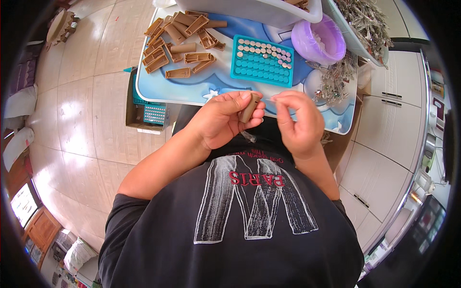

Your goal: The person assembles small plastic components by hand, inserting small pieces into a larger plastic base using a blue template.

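Note:
My left hand [222,116] is closed around a small brown plastic casing [249,109], tilted in the fingers just off the table's near edge. To its right, my right hand [302,121] has thumb and forefinger pinched on something thin and pale, too small to make out. Several similar brown casings [178,73] lie heaped on the table at the left, some showing their hollow side. Beyond my hands sits a teal tray [237,74] with rows of round pockets. Silvery button-shaped discs [253,49] fill its far rows and part of its right side.
A purple bowl [307,47] with clear pieces stands right of the tray. Tangled thin wires with small parts [334,85] lie at the table's right. A white bin [269,13] stands at the back. On the floor at left, a cardboard box [144,126] holds teal trays.

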The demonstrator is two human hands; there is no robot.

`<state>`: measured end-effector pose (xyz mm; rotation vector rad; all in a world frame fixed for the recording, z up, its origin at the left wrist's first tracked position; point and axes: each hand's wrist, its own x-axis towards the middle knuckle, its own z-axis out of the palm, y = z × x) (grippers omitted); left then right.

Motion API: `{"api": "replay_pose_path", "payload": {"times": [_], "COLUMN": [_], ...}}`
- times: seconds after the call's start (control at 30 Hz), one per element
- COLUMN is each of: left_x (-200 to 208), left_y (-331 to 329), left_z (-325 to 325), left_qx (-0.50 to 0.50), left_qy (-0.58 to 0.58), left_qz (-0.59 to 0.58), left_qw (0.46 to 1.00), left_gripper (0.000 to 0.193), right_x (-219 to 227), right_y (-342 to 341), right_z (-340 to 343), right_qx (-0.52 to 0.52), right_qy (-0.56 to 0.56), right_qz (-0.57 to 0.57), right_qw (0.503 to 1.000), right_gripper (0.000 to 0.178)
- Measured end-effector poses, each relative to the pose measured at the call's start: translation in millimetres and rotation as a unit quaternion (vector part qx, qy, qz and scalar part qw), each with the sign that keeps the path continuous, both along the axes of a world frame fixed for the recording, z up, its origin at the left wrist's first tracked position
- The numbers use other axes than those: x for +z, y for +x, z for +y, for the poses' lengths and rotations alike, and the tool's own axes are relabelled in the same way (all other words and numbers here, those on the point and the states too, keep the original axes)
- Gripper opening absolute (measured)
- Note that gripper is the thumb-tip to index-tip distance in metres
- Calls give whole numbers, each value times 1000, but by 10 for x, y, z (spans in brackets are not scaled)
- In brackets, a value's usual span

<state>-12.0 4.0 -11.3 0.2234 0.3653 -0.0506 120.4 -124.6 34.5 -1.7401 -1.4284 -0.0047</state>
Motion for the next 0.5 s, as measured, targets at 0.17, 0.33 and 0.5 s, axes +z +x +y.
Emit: {"api": "replay_pose_path", "payload": {"times": [0.17,0.33,0.5], "left_x": [49,86,121], "left_y": [21,22,34], "left_z": [-30,-40,-54], "left_qx": [47,51,50], "left_qy": [40,26,46], "left_qz": [38,41,48], "left_qw": [997,998,996], "left_gripper": [26,25,24], "right_x": [-119,-149,-155], "right_y": [-119,-110,-106], "right_z": [-19,-16,-3], "right_qx": [-12,-12,-20], "right_qy": [16,12,16], "right_qz": [-27,-36,-50], "right_qw": [999,999,998], "right_gripper": [15,15,17]}}
